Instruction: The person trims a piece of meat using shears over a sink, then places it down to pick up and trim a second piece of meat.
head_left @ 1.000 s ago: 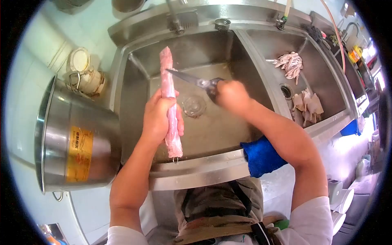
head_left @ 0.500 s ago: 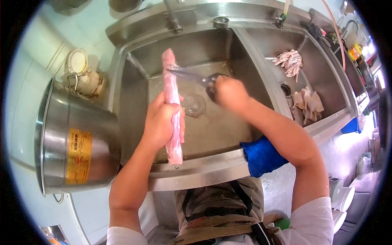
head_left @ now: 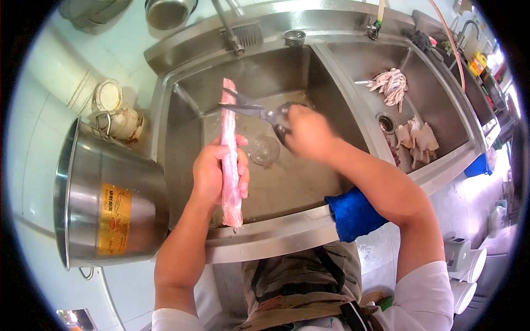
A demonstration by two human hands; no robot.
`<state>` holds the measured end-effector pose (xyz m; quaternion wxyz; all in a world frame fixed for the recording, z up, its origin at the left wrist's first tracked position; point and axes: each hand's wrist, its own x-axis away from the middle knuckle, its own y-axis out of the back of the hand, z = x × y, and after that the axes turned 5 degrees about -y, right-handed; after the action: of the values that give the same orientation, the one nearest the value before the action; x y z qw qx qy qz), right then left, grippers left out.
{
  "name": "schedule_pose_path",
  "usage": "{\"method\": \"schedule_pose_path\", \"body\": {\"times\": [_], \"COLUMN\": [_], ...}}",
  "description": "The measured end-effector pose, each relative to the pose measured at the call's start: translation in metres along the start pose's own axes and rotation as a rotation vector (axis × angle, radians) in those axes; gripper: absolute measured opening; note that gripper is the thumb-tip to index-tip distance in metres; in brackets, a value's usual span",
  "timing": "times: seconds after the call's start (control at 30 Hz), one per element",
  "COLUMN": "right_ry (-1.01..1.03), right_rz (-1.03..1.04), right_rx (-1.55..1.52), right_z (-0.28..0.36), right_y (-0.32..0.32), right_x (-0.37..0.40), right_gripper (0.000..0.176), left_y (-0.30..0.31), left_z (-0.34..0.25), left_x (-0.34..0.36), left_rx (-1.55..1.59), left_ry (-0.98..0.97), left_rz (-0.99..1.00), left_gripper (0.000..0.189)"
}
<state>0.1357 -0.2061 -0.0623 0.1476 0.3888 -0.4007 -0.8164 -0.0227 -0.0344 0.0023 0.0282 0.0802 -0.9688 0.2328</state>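
Note:
A long, narrow pink piece of meat [head_left: 230, 182] is held upright over the large left basin [head_left: 281, 193]. My left hand [head_left: 212, 171] is wrapped round its middle, with fingertips showing on its right side. My right hand [head_left: 311, 132], slightly blurred, grips the handles of dark scissors [head_left: 265, 114]. The scissor blades are parted, one on each side of the upper part of the meat, near its top end. Beneath the hands, a round drain [head_left: 263, 150] shows in the basin floor.
The right basin [head_left: 441, 105] holds a pile of pale strips [head_left: 391, 85] and flat pale pieces [head_left: 418, 142]. A large steel pot [head_left: 149, 204] stands at the left. A blue cloth [head_left: 356, 214] hangs over the sink's front edge. A faucet [head_left: 234, 41] stands behind.
The scissors have opened, and their blades now straddle the meat. The top of the meat sits lower in view. My left hand's fingers are looser round it.

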Motion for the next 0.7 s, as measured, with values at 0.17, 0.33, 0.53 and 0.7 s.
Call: {"method": "schedule_pose_path", "body": {"times": [0.17,0.33,0.53,0.7], "right_ry": [-0.122,-0.297,-0.201,-0.097], "right_rz": [0.184,0.273,0.187,0.096], "right_rx": [0.07,-0.202,-0.225,-0.123], "right_z": [-0.011,-0.015,0.006,0.009], "right_y": [0.003,0.008,0.019,0.02], "right_x": [-0.007,-0.016,-0.002,0.0], "right_gripper": [0.027,0.03,0.027,0.021], "left_y": [-0.002,0.011,0.007,-0.006], "left_z": [0.001,0.009,0.002,0.003], "left_x": [0.003,-0.004,-0.004,-0.005], "left_rx": [-0.091,0.172,0.03,-0.163], "left_ry": [-0.023,0.036,0.047,0.004], "left_rz": [0.036,0.08,-0.019,-0.164], "left_gripper": [0.038,0.043,0.042,0.033]}}
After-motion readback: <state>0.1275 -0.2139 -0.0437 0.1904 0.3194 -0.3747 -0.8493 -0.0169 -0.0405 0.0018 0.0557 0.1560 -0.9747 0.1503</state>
